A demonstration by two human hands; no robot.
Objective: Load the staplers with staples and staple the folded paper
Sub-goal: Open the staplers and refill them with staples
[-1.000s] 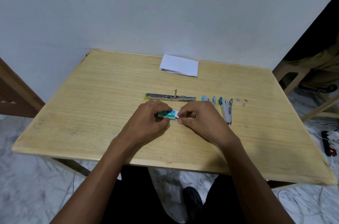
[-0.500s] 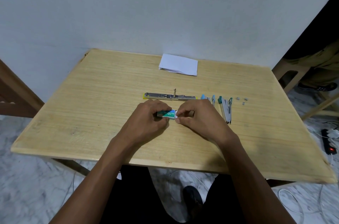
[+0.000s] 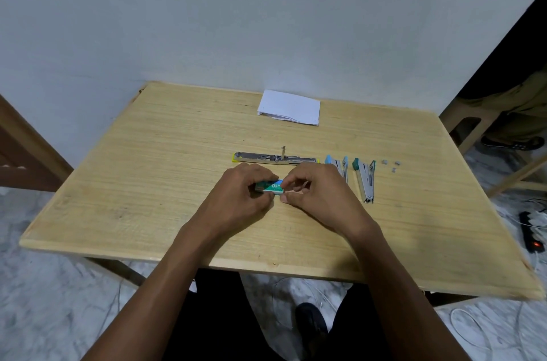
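Left grip (image 3: 239,201) holds staple box (image 3: 271,186) marked "10"; right grip (image 3: 319,198) pinches its end.

left hand (image 3: 236,198) grips staple box (image 3: 273,186); right hand (image 3: 321,193) pinches its end

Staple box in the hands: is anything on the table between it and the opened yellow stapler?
Nothing visible. The staple box, held by the left hand and right hand, is just in front of the yellow stapler, with bare table between.
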